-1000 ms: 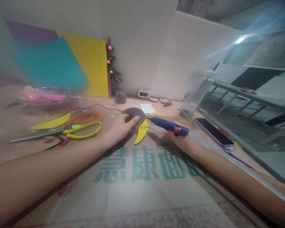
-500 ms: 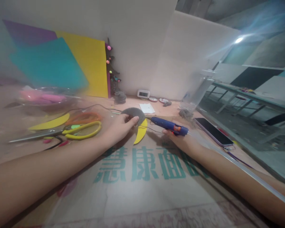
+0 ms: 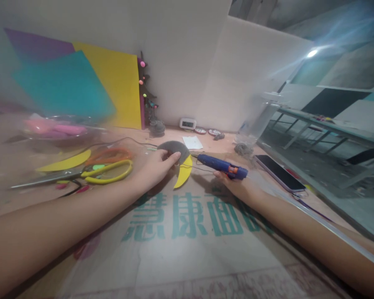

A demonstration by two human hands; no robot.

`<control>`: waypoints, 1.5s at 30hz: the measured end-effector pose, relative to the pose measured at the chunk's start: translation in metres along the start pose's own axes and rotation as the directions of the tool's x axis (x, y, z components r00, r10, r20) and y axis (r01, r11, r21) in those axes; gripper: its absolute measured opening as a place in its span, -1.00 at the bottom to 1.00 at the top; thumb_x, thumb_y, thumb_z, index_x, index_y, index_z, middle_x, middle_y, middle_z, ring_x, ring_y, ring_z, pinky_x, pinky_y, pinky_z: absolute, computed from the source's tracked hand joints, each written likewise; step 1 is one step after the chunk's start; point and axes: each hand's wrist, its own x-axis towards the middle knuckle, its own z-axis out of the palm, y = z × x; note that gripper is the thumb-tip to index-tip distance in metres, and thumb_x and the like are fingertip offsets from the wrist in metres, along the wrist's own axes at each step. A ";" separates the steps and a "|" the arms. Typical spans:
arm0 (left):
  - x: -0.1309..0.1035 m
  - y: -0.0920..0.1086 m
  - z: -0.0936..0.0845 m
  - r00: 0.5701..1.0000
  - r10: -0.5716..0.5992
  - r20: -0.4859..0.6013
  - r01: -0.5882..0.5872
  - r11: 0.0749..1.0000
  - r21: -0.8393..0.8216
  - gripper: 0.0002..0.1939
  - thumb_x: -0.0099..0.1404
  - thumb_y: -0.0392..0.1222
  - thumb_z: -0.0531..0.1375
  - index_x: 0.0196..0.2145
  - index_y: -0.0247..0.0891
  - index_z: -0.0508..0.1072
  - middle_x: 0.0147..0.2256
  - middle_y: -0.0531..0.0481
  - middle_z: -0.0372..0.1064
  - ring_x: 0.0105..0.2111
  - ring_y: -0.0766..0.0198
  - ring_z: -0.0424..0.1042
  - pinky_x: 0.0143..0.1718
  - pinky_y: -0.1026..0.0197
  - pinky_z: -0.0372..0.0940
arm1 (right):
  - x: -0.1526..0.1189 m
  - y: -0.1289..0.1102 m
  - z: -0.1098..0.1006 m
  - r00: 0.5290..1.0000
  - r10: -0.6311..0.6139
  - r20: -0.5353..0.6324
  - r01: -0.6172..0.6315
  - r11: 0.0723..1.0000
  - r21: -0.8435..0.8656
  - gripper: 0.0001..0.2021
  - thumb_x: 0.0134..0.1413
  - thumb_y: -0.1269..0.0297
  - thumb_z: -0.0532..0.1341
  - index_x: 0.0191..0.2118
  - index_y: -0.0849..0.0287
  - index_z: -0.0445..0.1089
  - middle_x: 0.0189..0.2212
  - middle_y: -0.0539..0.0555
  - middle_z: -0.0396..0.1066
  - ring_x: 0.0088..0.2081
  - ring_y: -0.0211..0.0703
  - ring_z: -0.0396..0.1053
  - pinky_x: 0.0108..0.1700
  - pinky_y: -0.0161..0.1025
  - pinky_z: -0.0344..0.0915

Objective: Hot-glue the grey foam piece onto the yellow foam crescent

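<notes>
Between its thumb and fingers, my left hand (image 3: 160,166) pinches a crescent (image 3: 185,172), yellow on its lower part and covered with grey cord over its upper part. A thin strand of the grey cord trails from the crescent toward the right. My right hand (image 3: 233,182) is wrapped round a blue hot glue gun (image 3: 216,162). The gun's nozzle points left, at the crescent's right edge, where grey meets yellow; whether it touches cannot be made out. Left of my left hand lie scissors (image 3: 107,176) with yellow handles and a second yellow crescent (image 3: 68,161).
A bowl of pink pieces (image 3: 59,128) stands at the left, before coloured sheets (image 3: 118,87). Toward the wall are a small clock (image 3: 187,123), white paper (image 3: 192,142) and a decorated twig (image 3: 148,91). At right lie a cord bundle (image 3: 243,149) and a phone (image 3: 280,172).
The view has shifted very slightly. Both hands keep their holds, and the glue gun's nozzle stays at the crescent's edge.
</notes>
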 end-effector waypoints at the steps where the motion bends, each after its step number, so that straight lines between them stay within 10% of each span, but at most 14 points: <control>1: 0.000 0.000 0.000 1.000 -0.008 0.004 0.008 1.000 0.001 -0.57 0.29 0.17 0.09 -0.53 -0.22 0.38 -0.56 0.04 0.41 -0.52 0.23 0.36 -0.46 0.22 0.15 | 0.000 0.000 -0.001 1.000 0.006 0.011 -0.006 1.000 0.003 -0.69 0.04 -0.10 0.20 -0.47 0.02 0.32 -0.53 0.04 0.42 -0.37 0.04 0.44 -0.36 -0.10 0.35; 24: 0.003 -0.012 0.006 0.988 0.107 0.107 -0.104 0.994 -0.031 -0.52 0.27 0.24 0.07 -0.50 -0.23 0.40 -0.49 0.00 0.45 -0.46 0.20 0.39 -0.45 0.23 0.17 | 0.017 -0.011 -0.032 0.996 -0.033 -0.080 0.047 0.981 0.187 -0.60 0.23 -0.04 0.05 -0.26 0.12 0.50 -0.34 0.08 0.49 -0.30 -0.12 0.44 -0.25 -0.21 0.36; 31: 0.000 -0.010 0.007 0.976 0.105 0.192 -0.099 0.994 -0.041 -0.54 0.26 0.23 0.08 -0.47 -0.22 0.43 -0.51 0.00 0.44 -0.51 0.20 0.37 -0.55 0.23 0.10 | 0.042 -0.012 -0.045 0.983 0.175 -0.061 -0.160 0.966 0.203 -0.57 0.01 -0.11 0.23 -0.29 0.21 0.52 -0.40 0.12 0.51 -0.50 -0.18 0.37 -0.49 -0.26 0.28; 45: 0.005 -0.013 0.008 0.982 0.105 0.160 -0.100 0.994 -0.037 -0.55 0.25 0.21 0.11 -0.48 -0.26 0.42 -0.51 0.03 0.40 -0.50 0.26 0.33 -0.48 0.24 0.13 | 0.133 0.036 0.033 0.970 0.218 0.106 -0.211 0.974 -0.078 -0.61 0.14 -0.01 0.20 -0.32 0.29 0.51 -0.51 0.15 0.50 -0.44 -0.11 0.42 -0.39 -0.28 0.26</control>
